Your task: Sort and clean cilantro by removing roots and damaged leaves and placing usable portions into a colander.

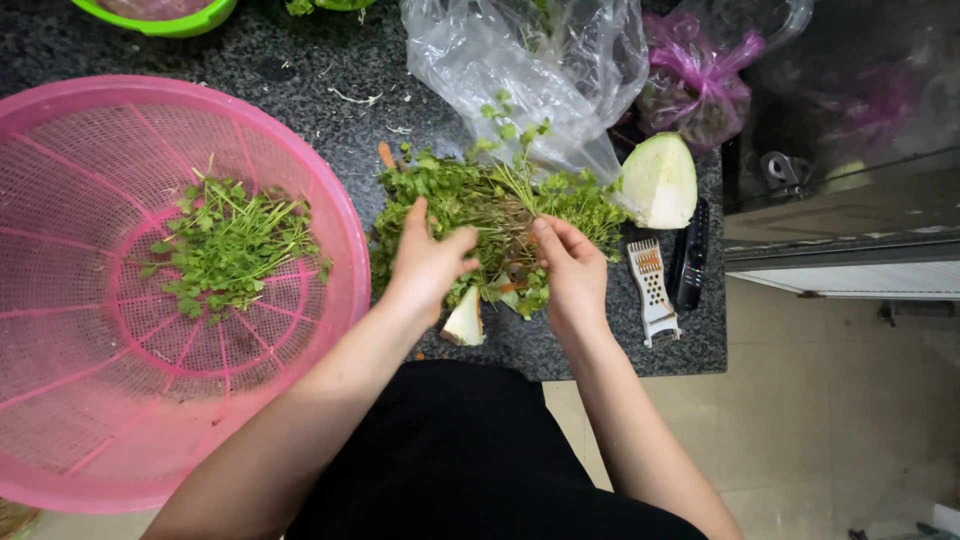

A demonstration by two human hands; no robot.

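A: Well, we have both hands in the herb pile [490,215], which lies on the dark speckled counter [300,70] near its front edge, just right of the pink colander [60,420].

B: And our fingers?

A: On the left hand [425,265] they are curled down onto the greens, thumb raised and apart from the rest. On the right hand [572,265] they are pinched together on a few stems [520,190] at the middle of the pile.

B: How do we judge the stuff will handle?

A: Light and limp, we think. The stalks are thin and the leaves small, so they should bend and bruise with a hard squeeze, and loose sprigs will likely slip out of a bunch. We would take hold low on the stems, where they gather, not on the leafy tips.

B: What else lies about us?

A: A smaller heap of picked greens [230,250] rests in the colander's bowl. A pale cabbage wedge [660,180] sits toward the counter's right edge, with a small white grater [652,290] and a black remote [692,255] just beside it. A clear plastic bag [540,60] touches the back of the pile, a purple bag [695,80] lies behind the cabbage, and a pale trimmed piece [465,322] lies at the front edge between our wrists.
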